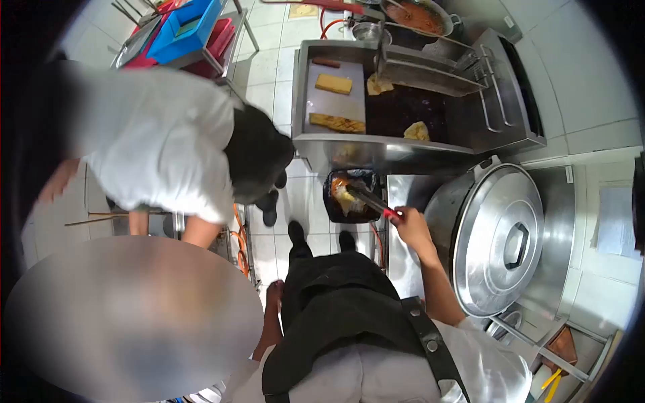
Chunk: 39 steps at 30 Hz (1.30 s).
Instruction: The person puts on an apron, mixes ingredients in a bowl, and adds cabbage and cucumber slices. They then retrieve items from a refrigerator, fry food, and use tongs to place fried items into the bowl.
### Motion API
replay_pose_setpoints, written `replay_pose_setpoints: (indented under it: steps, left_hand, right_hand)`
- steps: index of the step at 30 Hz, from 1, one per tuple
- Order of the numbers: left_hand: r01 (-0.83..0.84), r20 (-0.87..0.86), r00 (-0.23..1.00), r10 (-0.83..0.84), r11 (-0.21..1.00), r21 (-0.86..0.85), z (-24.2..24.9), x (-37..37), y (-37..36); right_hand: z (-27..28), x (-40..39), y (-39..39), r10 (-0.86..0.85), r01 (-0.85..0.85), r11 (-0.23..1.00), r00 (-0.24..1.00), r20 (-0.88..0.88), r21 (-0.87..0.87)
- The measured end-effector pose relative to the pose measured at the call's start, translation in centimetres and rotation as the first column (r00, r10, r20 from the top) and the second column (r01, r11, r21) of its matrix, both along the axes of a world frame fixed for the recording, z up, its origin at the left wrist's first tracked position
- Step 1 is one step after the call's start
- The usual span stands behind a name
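My right hand (411, 227) is closed around the red handle of dark tongs (371, 200). The tongs reach left over a black-lined bin (349, 213) on the floor, and their tips are by pale and orange food scraps inside it. My left hand (274, 294) hangs low beside my dark apron, near my left thigh; it is small in view and its fingers are hard to make out. Above the bin, a steel fryer (416, 144) holds dark oil with pale pieces floating in it. Several yellow-brown pieces lie on its left tray (346, 104).
A large lidded pot (494, 235) stands close at my right. At the left, a co-worker in a white shirt (161, 141) bends forward. Another person's blurred head is at lower left. Blue crate (185, 30) at upper left; a pan of red sauce (420, 17) behind the fryer.
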State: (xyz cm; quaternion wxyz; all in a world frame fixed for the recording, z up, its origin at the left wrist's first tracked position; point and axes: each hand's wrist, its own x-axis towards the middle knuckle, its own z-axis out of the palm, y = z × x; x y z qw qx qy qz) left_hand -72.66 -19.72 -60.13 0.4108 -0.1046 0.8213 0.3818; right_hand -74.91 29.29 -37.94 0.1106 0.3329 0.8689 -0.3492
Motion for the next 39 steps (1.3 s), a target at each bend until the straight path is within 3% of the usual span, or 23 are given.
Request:
replay_pose_setpoints:
  steps: [1, 2, 4, 5, 6, 7, 8, 10, 13, 15, 17, 19, 22, 24, 26, 27, 29, 30, 32, 33, 34, 37, 39]
  left_hand:
    - [0.105, -0.436, 0.898, -0.057, 0.991, 0.086, -8.5, 3.8, -2.8]
    - [0.367, -0.437, 0.818, -0.375, 0.924, -0.107, -3.8, 3.2, -0.3]
    - [0.332, -0.222, 0.919, -0.327, 0.943, -0.014, -6.4, 3.9, 0.2]
    - [0.538, -0.325, 0.769, -0.551, 0.832, -0.136, -6.2, 3.4, 1.4]
    - [0.013, 0.065, 0.998, -0.018, 0.997, 0.073, -5.1, 2.5, 3.8]
    - [-0.56, 0.493, 0.731, 0.472, 0.828, 0.038, -2.5, 1.7, 7.0]
    - [-0.419, 0.402, 0.86, 0.314, 0.884, 0.205, -2.5, 1.2, 8.2]
    - [-0.206, 0.281, 0.946, 0.161, 0.969, 0.14, -2.2, -1.2, 11.6]
    - [0.285, -0.061, 0.959, -0.279, 0.932, 0.222, -0.5, -5.9, 17.7]
    - [0.239, -0.148, 0.967, -0.207, 0.938, 0.249, -3.7, -7.8, 21.6]
    - [0.307, -0.196, 0.945, -0.261, 0.915, 0.261, -0.1, -10.6, 25.4]
    - [0.383, -0.243, 0.915, -0.323, 0.884, 0.267, 2.3, -12.7, 27.5]
    - [0.39, -0.361, 0.888, -0.283, 0.88, 0.271, 3.6, -13.8, 28.3]
    - [0.174, -0.104, 0.984, -0.145, 0.911, 0.375, 5.0, -14.3, 26.1]
    - [0.25, 0.01, 0.963, -0.269, 0.909, 0.334, 4.2, -13.9, 23.4]
    - [0.094, -0.003, 0.995, -0.099, 0.942, 0.322, 2.6, -13.8, 21.2]
    - [-0.109, 0.054, 0.994, 0.1, 0.973, 0.202, 1.7, -13.9, 17.6]
    - [-0.021, -0.142, 0.989, 0.034, 0.995, 0.095, 0.9, -13.4, 15.0]
    - [0.117, -0.571, 0.818, -0.064, 0.991, 0.057, -10.9, -12.1, 6.0]
    - [-0.168, -0.246, 0.952, 0.184, 0.982, 0.083, -7.1, -12.7, 5.7]
    - [-0.476, 0.048, 0.878, 0.476, 0.88, -0.018, -3.2, -13.2, 5.3]
    - [-0.568, 0.289, 0.78, 0.554, 0.822, -0.043, -2.6, -14.7, 0.6]
    - [-0.461, 0.173, 0.871, 0.461, 0.887, -0.042, -3.0, -17.1, -1.6]
  right_hand:
    - [3.2, 0.4, 0.3, -0.039, 0.036, 0.996, 0.998, -0.042, -0.076]
    - [6.4, 1.0, 0.5, -0.082, 0.069, 0.986, 0.993, -0.084, -0.15]
    - [10.0, 2.5, 1.4, -0.192, 0.14, 0.975, 0.922, -0.337, -0.174]
    - [12.2, 2.5, 2.2, -0.244, 0.158, 0.961, 0.875, -0.419, -0.229]
    - [14.3, 2.3, 3.3, -0.219, 0.184, 0.976, 0.852, -0.476, -0.12]
    - [15.1, 1.6, 4.9, -0.269, 0.252, 0.962, 0.808, -0.525, -0.105]
    - [16.8, 0.2, 6.6, -0.226, 0.286, 0.958, 0.818, -0.529, 0.032]
    - [17.4, -3.4, 11.9, -0.058, 0.266, 0.919, 0.821, -0.569, 0.29]
    - [18.2, -9.9, 18.2, 0.048, 0.194, 0.881, 0.871, -0.489, 0.432]
    - [16.9, -14.2, 23.0, 0.106, 0.113, 0.89, 0.891, -0.441, 0.442]
    - [14.7, -17.7, 24.3, 0.145, 0.052, 0.885, 0.913, -0.381, 0.462]
    - [11.5, -18.8, 24.0, 0.178, 0.139, 0.746, 0.901, -0.395, 0.652]
    - [11.1, -17.5, 12.6, 0.377, 0.165, 0.564, 0.82, -0.431, 0.809]
    - [8.5, -16.3, 5.3, 0.521, -0.045, 0.578, 0.789, -0.326, 0.815]
    - [3.0, -15.1, 0.3, 0.682, -0.344, 0.658, 0.65, -0.336, 0.67]
    - [0.2, -14.5, -2.1, 0.731, -0.494, 0.665, 0.583, -0.354, 0.56]
    - [-5.5, -11.9, -6.6, 0.731, -0.698, 0.677, 0.674, -0.107, 0.232]
    - [-9.9, -10.8, -8.0, 0.631, -0.671, 0.736, 0.727, -0.273, -0.085]
    - [-11.1, -9.0, -9.3, 0.762, -0.741, 0.618, 0.647, -0.033, -0.264]
    - [-15.1, -7.7, -9.8, 0.812, -0.767, 0.552, 0.584, 0.0, -0.328]
    - [-20.1, -6.6, -10.2, 0.864, -0.776, 0.488, 0.494, 0.095, -0.401]
    - [-27.7, -5.6, -10.1, 0.958, -0.751, 0.285, 0.24, 0.156, -0.595]
    - [-28.5, -8.4, -11.0, 0.972, -0.756, 0.234, 0.171, 0.161, -0.612]
